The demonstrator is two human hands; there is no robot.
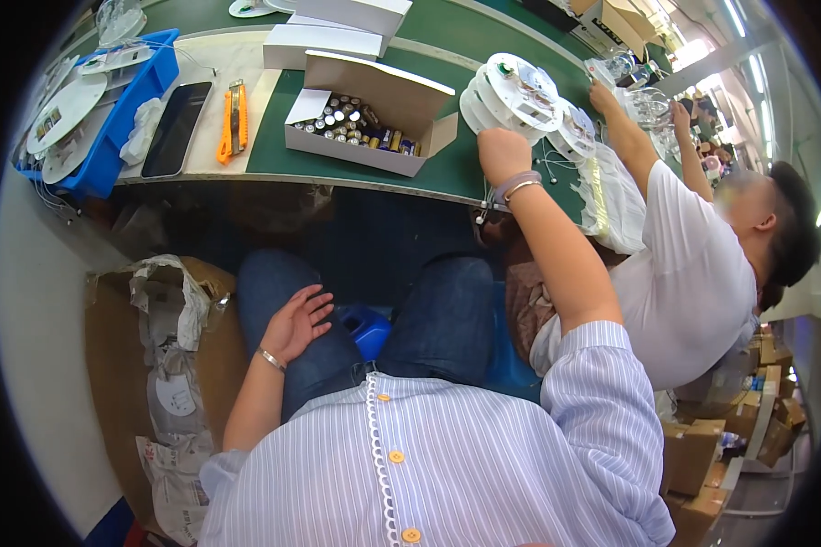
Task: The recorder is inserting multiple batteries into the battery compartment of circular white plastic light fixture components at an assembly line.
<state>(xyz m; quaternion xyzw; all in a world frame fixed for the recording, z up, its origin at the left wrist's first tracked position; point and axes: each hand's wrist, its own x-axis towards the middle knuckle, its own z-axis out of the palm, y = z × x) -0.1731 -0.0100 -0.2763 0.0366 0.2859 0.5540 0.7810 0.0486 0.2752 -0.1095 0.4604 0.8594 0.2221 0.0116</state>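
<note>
My right hand [504, 153] is raised to the green bench and grips the near edge of a stack of round white discs [513, 93] with small parts and wires on them. My left hand [298, 322] rests open on my left thigh, fingers spread, holding nothing. Left of the discs an open white cardboard box [365, 109] holds several small cylindrical batteries.
A person in a white shirt [693, 264] works at the bench to my right, arms reaching at clear plastic pieces. An orange utility knife [233, 123], a dark phone [177, 128] and a blue tray [119, 128] of white discs lie left. Cardboard boxes stand on the floor.
</note>
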